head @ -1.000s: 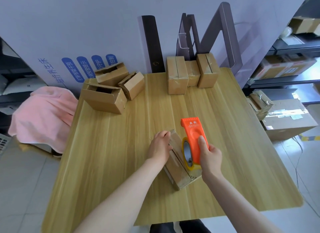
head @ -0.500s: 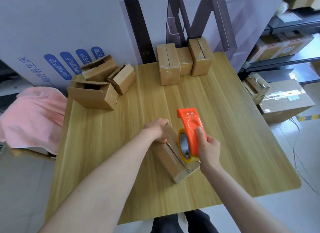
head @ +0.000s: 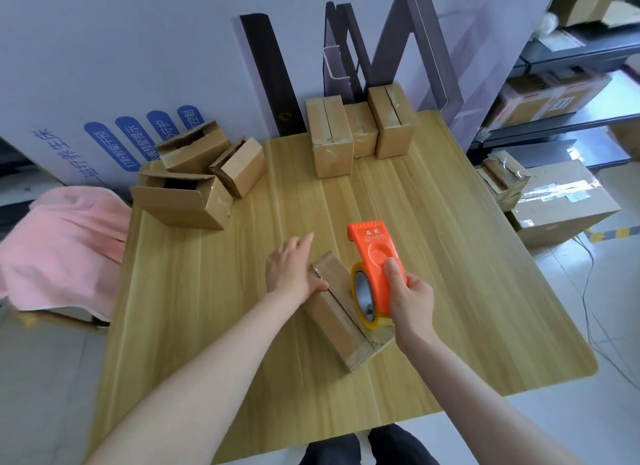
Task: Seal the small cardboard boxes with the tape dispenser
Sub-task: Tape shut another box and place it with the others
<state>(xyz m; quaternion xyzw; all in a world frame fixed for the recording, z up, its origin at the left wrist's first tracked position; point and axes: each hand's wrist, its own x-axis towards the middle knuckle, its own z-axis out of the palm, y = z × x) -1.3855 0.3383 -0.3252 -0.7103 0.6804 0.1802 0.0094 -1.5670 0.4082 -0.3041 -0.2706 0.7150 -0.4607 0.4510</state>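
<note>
A small cardboard box (head: 341, 321) lies slantwise on the wooden table (head: 433, 257), its top flaps closed along a middle seam. My left hand (head: 292, 269) lies at the box's far left corner with fingers straight, thumb touching the top flap. My right hand (head: 410, 300) grips the orange tape dispenser (head: 375, 260), which rests on the box's near right part with its tape roll (head: 363, 296) against the seam.
Three open boxes (head: 197, 180) crowd the table's back left. Three closed boxes (head: 360, 132) stand at the back middle against the wall. A pink cloth (head: 59, 243) lies left of the table. Larger cartons (head: 554, 201) sit on the floor at right.
My left hand's fingers have straightened and lifted from their curled grip on the box's far end. The dispenser and right hand stay on the box's near part.
</note>
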